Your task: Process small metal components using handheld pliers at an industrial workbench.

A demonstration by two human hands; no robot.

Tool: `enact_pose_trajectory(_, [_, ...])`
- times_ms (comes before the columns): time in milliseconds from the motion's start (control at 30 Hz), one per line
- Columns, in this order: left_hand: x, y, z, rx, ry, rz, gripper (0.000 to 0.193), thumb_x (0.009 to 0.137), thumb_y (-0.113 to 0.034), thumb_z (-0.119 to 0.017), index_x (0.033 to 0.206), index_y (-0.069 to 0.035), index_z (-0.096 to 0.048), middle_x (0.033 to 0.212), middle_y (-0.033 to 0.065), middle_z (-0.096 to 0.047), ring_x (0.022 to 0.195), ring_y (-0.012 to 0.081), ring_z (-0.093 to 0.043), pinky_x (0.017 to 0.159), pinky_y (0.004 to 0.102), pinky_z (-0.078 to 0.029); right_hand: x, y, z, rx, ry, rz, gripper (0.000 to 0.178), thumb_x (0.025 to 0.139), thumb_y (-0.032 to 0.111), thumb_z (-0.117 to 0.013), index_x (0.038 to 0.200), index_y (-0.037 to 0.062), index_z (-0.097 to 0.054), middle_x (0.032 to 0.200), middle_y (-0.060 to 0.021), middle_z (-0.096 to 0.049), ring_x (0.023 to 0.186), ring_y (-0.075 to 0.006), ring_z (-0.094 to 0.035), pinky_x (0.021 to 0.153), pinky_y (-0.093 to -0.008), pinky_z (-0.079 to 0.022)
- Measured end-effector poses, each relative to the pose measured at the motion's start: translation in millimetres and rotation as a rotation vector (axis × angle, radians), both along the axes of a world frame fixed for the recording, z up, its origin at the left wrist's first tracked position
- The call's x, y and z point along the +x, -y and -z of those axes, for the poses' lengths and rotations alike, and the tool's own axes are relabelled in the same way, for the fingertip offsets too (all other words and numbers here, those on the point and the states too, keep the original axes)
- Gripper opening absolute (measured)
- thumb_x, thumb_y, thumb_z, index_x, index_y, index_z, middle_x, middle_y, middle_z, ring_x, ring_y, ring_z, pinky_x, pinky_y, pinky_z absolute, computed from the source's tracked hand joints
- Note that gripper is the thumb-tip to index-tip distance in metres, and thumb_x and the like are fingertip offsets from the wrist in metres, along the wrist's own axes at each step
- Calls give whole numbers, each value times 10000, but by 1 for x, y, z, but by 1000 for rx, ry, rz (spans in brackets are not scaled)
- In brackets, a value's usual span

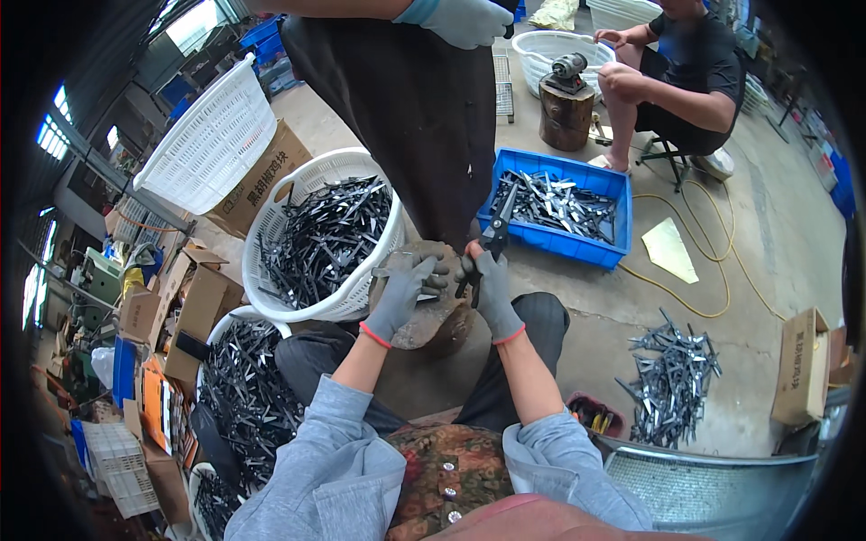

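My right hand [494,293], in a grey glove with a red cuff, is closed round a pair of dark shears [497,233]. Their blades point up and away from me, and the handles hang beside my fingers. Over the worn top of a round wooden block [422,332] between my knees is my left hand [403,293], gloved alike. Its fingers are apart and slightly bent, with nothing plainly held in them. Just beyond the block stands a person in dark trousers [406,99], partly hiding the floor behind.
Left of me, a white basket [393,236] holds dark metal pieces. A blue tray [564,255] of similar pieces lies ahead right. More pieces form a pile [669,379] on the floor. A yellow hose [722,257] curls near a seated person [699,77] beside a stump [566,122].
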State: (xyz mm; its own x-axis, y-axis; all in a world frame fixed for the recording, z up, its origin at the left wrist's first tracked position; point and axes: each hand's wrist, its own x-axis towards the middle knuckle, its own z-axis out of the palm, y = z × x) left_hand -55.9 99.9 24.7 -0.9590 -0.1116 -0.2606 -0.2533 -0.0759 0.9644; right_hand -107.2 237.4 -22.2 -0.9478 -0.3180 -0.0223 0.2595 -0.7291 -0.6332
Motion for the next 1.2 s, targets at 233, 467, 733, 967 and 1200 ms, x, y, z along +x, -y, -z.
enact_pose_trajectory(233, [51,0,58,1,103,-2,265,895,-218,-478,1061,-20,-538,919,74,-614,691,116,-588,614,248,-481,-1,16,12,113,24,0,113,835,167,-565,858,57,-551,651,10,-491,558,-95,-469,513,-246,-396])
enact_pose_trajectory(467, [115,12,114,-63,246,-2,246,897,-183,-475,1073,-19,-528,888,58,-604,661,93,-556,575,229,-452,4,19,16,298,-112,180,121,840,177,-560,868,61,-535,634,1,-493,535,-106,-503,514,-262,-429])
enact_pose_trajectory(733, [178,5,178,-62,400,89,215,900,-197,-494,1049,-50,-544,845,39,-612,643,96,-559,559,240,-455,23,-15,-99,107,-307,208,117,854,163,-536,838,47,-531,599,-1,-469,517,-100,-478,503,-247,-397])
enact_pose_trajectory(967, [190,15,185,-113,341,73,216,902,-203,-495,1045,-46,-540,857,44,-611,647,97,-562,553,232,-450,21,4,-137,-39,-251,5,192,850,235,-546,859,43,-532,632,-17,-491,546,-147,-523,527,-282,-444])
enact_pose_trajectory(1200, [213,28,182,-106,372,6,212,901,-202,-499,1038,-46,-542,839,39,-611,639,95,-561,552,222,-444,29,20,-137,-66,-199,-67,198,844,242,-535,854,45,-532,638,-20,-500,563,-151,-536,533,-291,-450])
